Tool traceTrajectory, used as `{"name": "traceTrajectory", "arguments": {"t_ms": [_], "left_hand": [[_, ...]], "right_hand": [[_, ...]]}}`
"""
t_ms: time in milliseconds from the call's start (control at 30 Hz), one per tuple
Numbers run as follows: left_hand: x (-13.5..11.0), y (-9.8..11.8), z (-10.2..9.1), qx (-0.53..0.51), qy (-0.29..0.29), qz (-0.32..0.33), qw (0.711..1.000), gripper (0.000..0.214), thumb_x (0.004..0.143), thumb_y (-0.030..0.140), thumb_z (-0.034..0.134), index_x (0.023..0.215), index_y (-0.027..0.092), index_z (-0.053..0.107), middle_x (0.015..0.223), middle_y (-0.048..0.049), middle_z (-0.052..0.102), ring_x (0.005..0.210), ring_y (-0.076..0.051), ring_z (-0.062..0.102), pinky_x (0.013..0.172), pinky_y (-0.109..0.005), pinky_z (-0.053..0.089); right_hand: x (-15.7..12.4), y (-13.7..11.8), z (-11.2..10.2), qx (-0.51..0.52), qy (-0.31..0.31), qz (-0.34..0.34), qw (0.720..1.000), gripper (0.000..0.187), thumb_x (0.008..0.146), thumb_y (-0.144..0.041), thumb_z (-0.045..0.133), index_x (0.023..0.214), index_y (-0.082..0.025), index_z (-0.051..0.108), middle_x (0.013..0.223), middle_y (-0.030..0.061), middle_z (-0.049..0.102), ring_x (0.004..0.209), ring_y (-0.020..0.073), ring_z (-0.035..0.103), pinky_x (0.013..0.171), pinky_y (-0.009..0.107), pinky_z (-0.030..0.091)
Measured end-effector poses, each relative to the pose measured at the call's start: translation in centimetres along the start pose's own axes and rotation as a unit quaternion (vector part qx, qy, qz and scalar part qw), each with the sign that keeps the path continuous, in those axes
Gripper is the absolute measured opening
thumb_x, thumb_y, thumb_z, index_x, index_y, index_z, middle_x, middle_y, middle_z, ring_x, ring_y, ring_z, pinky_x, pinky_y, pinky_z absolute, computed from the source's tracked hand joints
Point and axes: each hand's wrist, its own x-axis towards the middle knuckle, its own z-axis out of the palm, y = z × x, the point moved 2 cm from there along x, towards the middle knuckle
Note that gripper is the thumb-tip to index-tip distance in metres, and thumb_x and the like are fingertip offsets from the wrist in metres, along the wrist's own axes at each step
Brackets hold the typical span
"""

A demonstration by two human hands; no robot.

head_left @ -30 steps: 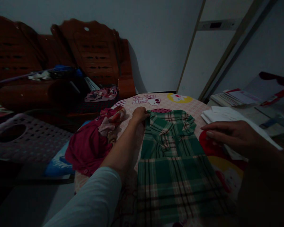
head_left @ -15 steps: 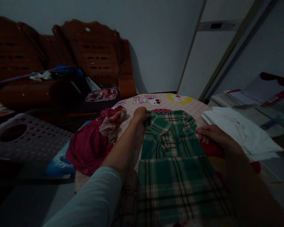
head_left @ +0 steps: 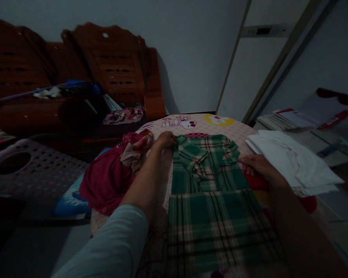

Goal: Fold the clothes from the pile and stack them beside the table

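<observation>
A green plaid garment (head_left: 211, 216), like a dress or shirt, lies spread on the round table, its ruffled upper part folded over a smoother lower part. My left hand (head_left: 166, 139) pinches its far left corner, fingers closed on the cloth. At the far right edge, my right hand (head_left: 255, 165) has its thumb and fingers pressed together on the fabric, the other fingers curled below. Beside my left forearm is a heap of magenta clothing (head_left: 106, 183) with a patterned piece on top. White folded cloth (head_left: 292, 162) lies just beyond my right hand.
A pink patterned tablecloth (head_left: 197, 121) covers the table. A woven plastic basket (head_left: 37, 170) and a blue bag (head_left: 71, 200) stand at the left. Behind is a carved wooden sofa (head_left: 113, 65) with items on it. Papers (head_left: 281, 120) are stacked at the right.
My left hand has moved slightly left, drawing the garment's far left corner outward with it. My right hand stays at the right edge, almost unmoved.
</observation>
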Motion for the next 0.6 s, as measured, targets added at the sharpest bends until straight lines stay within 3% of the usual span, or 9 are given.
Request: {"name": "traceTrajectory", "arguments": {"t_ms": [100, 200, 267, 400, 500, 600], "left_hand": [[-0.2, 0.2, -0.3, 0.008, 0.033, 0.005, 0.999, 0.024, 0.065, 0.018, 0.075, 0.089, 0.019, 0.073, 0.085, -0.0028, 0.074, 0.078, -0.019, 0.066, 0.068, -0.025, 0.048], [-1.0, 2.0, -1.0, -0.006, 0.097, 0.053, 0.994, 0.021, 0.069, 0.02, 0.072, 0.089, 0.016, 0.072, 0.089, -0.0052, 0.073, 0.082, -0.019, 0.066, 0.072, -0.026, 0.049], [-1.6, 3.9, -1.0, -0.053, 0.068, 0.115, 0.99, 0.017, 0.075, 0.024, 0.067, 0.088, 0.014, 0.072, 0.081, -0.0043, 0.073, 0.074, -0.017, 0.065, 0.069, -0.025, 0.049], [-2.7, 7.0, 1.0, -0.095, -0.085, 0.231, 0.965, 0.019, 0.08, 0.026, 0.062, 0.093, 0.016, 0.072, 0.078, -0.0008, 0.073, 0.07, -0.014, 0.066, 0.068, -0.023, 0.05], [-2.6, 7.9, 2.7, -0.045, -0.076, 0.251, 0.964, 0.026, 0.077, 0.021, 0.065, 0.102, 0.018, 0.072, 0.097, -0.0028, 0.074, 0.086, -0.016, 0.068, 0.078, -0.023, 0.05], [-1.9, 7.8, 3.5, -0.009, -0.017, 0.24, 0.971, 0.038, 0.077, 0.02, 0.066, 0.115, 0.015, 0.068, 0.113, -0.0084, 0.071, 0.096, -0.019, 0.066, 0.083, -0.026, 0.05]], "right_hand": [[-0.1, -0.1, 0.1, -0.003, -0.002, -0.004, 1.0, 0.041, 0.069, -0.053, 0.073, 0.078, -0.014, 0.068, 0.056, 0.0034, 0.065, 0.043, 0.01, 0.054, 0.036, 0.018, 0.039], [0.0, -0.1, 0.2, -0.001, -0.004, -0.008, 1.0, 0.04, 0.07, -0.054, 0.072, 0.076, -0.014, 0.067, 0.058, 0.0041, 0.066, 0.043, 0.0096, 0.054, 0.035, 0.018, 0.038], [0.0, -0.1, 0.2, -0.001, -0.003, -0.003, 1.0, 0.039, 0.071, -0.052, 0.072, 0.076, -0.014, 0.066, 0.057, 0.0038, 0.066, 0.043, 0.0093, 0.054, 0.035, 0.018, 0.038], [0.0, -0.2, 0.3, -0.006, 0.007, 0.001, 1.0, 0.035, 0.072, -0.049, 0.071, 0.074, -0.015, 0.065, 0.054, 0.0024, 0.064, 0.041, 0.0089, 0.053, 0.034, 0.018, 0.036], [0.0, -0.3, 0.4, -0.004, 0.006, -0.003, 1.0, 0.032, 0.074, -0.046, 0.07, 0.073, -0.015, 0.065, 0.054, 0.0024, 0.064, 0.04, 0.0089, 0.052, 0.034, 0.018, 0.036], [0.0, -0.4, 0.4, 0.006, 0.013, -0.007, 1.0, 0.029, 0.075, -0.043, 0.069, 0.075, -0.015, 0.065, 0.054, 0.002, 0.064, 0.041, 0.0092, 0.053, 0.035, 0.018, 0.037]]}}
